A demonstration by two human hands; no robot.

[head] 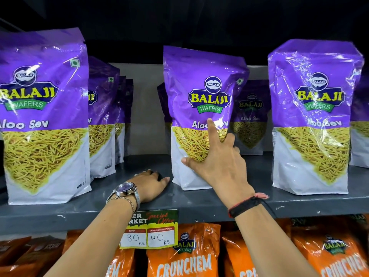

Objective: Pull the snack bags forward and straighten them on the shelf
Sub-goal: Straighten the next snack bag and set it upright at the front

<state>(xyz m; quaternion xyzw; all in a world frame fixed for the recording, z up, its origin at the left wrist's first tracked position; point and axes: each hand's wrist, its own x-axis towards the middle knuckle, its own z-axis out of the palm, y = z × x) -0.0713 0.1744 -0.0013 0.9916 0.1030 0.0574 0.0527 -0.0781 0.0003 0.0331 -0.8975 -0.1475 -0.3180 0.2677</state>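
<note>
Head view, grey metal shelf (199, 200) at chest height. I see three front-row purple Aloo Sev bags standing upright near the shelf's front edge: left bag (44, 116), middle bag (199, 92), right bag (313, 116). More purple bags (102, 116) stand further back behind the left one, and another dim bag (249, 116) sits behind and between the middle and right ones.

My right hand (221, 162) is spread open and pressed flat against the front of the middle bag: index finger points up over the "Aloo Sev" lettering, thumb stretches left across the lower panel, and the other fingers wrap toward the bag's right edge. It is not clenched around the bag. A dark band is on that wrist.

My left hand (151, 185) rests palm down on the bare shelf just left of the middle bag's base, fingers loosely curled, thumb tip close to the bag's bottom corner; I cannot tell whether it touches. It holds nothing. A watch (125, 189) is on that wrist.

Below the shelf edge hangs a price tag (151, 230), with orange Crunchem bags (183, 258) underneath.
</note>
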